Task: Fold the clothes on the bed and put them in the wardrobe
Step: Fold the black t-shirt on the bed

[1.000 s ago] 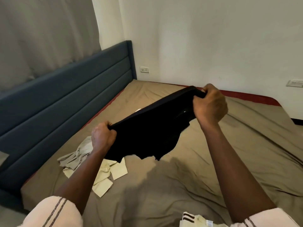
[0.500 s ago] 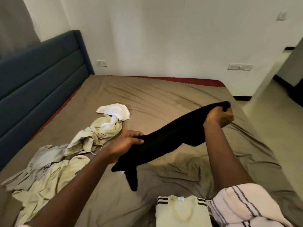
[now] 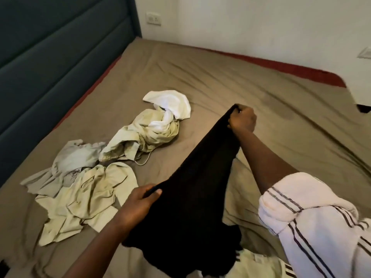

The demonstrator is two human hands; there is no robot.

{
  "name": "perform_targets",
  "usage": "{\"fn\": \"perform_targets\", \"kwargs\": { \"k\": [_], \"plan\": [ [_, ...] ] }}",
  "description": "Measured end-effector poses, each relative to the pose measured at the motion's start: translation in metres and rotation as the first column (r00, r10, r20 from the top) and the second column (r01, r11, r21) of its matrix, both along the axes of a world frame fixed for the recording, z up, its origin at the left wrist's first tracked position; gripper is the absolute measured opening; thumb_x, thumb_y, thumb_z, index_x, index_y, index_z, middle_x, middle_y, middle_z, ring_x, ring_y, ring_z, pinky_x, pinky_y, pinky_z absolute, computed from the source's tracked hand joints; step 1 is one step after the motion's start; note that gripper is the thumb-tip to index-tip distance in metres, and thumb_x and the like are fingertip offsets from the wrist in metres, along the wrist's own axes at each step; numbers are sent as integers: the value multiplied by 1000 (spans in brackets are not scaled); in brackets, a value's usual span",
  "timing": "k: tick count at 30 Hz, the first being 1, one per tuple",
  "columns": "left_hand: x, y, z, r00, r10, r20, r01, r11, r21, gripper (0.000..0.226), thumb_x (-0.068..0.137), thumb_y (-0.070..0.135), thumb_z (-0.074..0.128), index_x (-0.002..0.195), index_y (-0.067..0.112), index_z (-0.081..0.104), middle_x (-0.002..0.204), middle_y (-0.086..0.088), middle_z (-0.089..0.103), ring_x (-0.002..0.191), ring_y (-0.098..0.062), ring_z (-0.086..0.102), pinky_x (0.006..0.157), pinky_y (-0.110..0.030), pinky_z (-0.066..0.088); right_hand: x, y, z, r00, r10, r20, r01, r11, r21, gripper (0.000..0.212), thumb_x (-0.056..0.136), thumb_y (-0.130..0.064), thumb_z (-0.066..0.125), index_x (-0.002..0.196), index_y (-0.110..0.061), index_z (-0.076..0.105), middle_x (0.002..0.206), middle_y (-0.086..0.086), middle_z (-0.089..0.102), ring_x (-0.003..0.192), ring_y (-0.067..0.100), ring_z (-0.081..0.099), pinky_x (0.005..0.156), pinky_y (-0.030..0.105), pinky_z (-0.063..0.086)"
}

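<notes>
2 tight grips, left hand (image 3: 140, 203) and right hand (image 3: 243, 120), hold the black garment (image 3: 200, 187).

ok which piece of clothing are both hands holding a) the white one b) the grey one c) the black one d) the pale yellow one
C: the left hand and the right hand both grip the black garment, stretched between them, while the pale clothes lie loose on the bed.

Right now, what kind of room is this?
Most likely a bedroom: a bed with a padded headboard, and loose clothes lying on it.
</notes>
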State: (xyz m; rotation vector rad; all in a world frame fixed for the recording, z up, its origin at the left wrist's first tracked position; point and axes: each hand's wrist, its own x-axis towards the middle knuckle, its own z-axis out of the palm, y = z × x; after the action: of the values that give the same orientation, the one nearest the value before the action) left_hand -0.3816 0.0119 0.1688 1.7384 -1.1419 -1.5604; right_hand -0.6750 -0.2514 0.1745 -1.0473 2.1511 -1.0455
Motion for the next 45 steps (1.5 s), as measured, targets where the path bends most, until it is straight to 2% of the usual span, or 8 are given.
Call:
{"fn": "perform_targets", "kwargs": {
  "k": [4, 11, 15, 21, 24, 35, 40, 45],
  "plan": [
    [79, -40, -95, 907, 206, 368, -194, 978, -71, 15, 103, 29, 62, 102, 36, 74, 97, 15, 74, 99, -16, 69, 85, -34, 49, 90, -54, -121, 976, 136, 171, -156, 982, 108, 33, 101, -14, 51, 123, -22, 74, 77, 4, 75, 55, 21, 74, 74, 40, 65],
    [198, -64, -262, 757, 289, 586, -331, 943, -38, 43, 95, 55, 58, 118, 25, 76, 108, -6, 77, 103, -33, 70, 85, -42, 55, 226, -112, -268, 859, 4, 512, -157, 954, 256, 14, 94, -1, 60, 101, -5, 71, 97, 12, 68, 75, 25, 71, 68, 33, 64],
    [194, -73, -278, 681, 427, 595, -393, 899, -196, 24, 97, 33, 67, 113, 20, 78, 101, -9, 76, 96, -34, 69, 75, -31, 42, 251, -129, -283, 800, -13, 600, -212, 929, 303, 23, 90, -11, 70, 111, -7, 62, 107, 9, 66, 94, 24, 68, 70, 35, 63],
    [130, -57, -255, 696, 246, 675, -6, 941, -337, 28, 90, 38, 59, 106, 24, 76, 88, 2, 69, 70, -25, 70, 57, -29, 47, 212, -139, -278, 944, 33, 328, -117, 964, 241, 31, 100, -10, 59, 130, -7, 64, 125, 9, 68, 106, 20, 67, 68, 23, 54],
    [91, -42, -260, 756, 76, 650, 172, 936, -309, 31, 86, 43, 55, 103, 27, 76, 87, 7, 70, 65, -20, 71, 53, -29, 53, 171, -134, -286, 967, -7, 253, -42, 981, 189, 20, 89, -2, 68, 105, -10, 77, 89, 1, 73, 92, 23, 74, 67, 29, 60],
    [13, -21, -293, 828, -245, 505, 281, 960, 6, 38, 92, 70, 48, 99, 37, 65, 83, 18, 66, 78, 0, 63, 66, -20, 45, 98, -116, -309, 923, 338, -184, -263, 903, 340, 22, 90, -14, 69, 110, -22, 73, 110, -2, 70, 99, 17, 69, 97, 30, 56],
    [40, -34, -295, 713, 334, 616, -147, 931, -335, 26, 100, 47, 56, 99, 27, 72, 96, 4, 71, 86, -18, 66, 73, -35, 52, 126, -116, -310, 629, 605, -488, -482, 796, 366, 42, 97, -40, 56, 136, -24, 60, 134, 8, 63, 126, 28, 59, 109, 41, 45],
    [65, -40, -331, 670, -5, 743, -92, 992, 89, 40, 97, 61, 50, 114, 29, 67, 110, -6, 67, 108, -32, 63, 92, -49, 46, 166, -127, -330, 713, 689, -130, -516, 641, 568, 43, 99, -35, 56, 139, -22, 48, 113, 11, 70, 66, 22, 73, 51, 29, 56]
  ]
}}
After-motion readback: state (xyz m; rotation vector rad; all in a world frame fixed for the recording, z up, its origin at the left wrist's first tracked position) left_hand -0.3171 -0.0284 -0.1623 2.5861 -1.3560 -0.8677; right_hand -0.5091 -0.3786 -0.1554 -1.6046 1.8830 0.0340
